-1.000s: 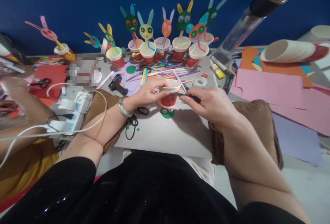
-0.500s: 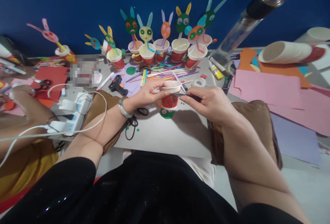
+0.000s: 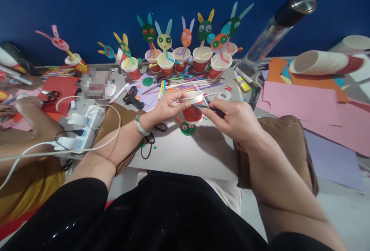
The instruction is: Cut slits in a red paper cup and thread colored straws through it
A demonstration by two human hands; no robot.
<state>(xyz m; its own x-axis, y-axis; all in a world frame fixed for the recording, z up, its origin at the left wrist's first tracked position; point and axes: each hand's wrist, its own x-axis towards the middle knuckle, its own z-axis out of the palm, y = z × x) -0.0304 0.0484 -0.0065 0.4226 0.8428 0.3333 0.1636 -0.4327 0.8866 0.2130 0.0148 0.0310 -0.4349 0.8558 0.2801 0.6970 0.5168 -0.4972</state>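
My left hand (image 3: 172,103), with a pale bangle at the wrist, grips a red-and-white paper cup (image 3: 194,113) by its upper side. The cup is held upright above the table. My right hand (image 3: 231,115) is closed around a slim, dark-handled tool with a thin metal tip (image 3: 215,109). That tip points left and meets the cup's wall just below the rim; whether it has gone through the paper I cannot tell. Just below the cup is a green paper face (image 3: 187,128) with pink eyes, partly hidden by it.
Several cups with paper rabbit figures (image 3: 164,64) line the blue wall. Before them lie straws (image 3: 185,85), a black glue gun (image 3: 133,97) and tape (image 3: 223,93). A bottle (image 3: 268,39) and pink paper (image 3: 300,98) are right. A co-worker's arm (image 3: 31,116) and a power strip (image 3: 89,127) are left.
The cup has turned slightly and shifted a little right, showing more of its red side. The tool's tip stays against it. The whole view has dropped slightly.
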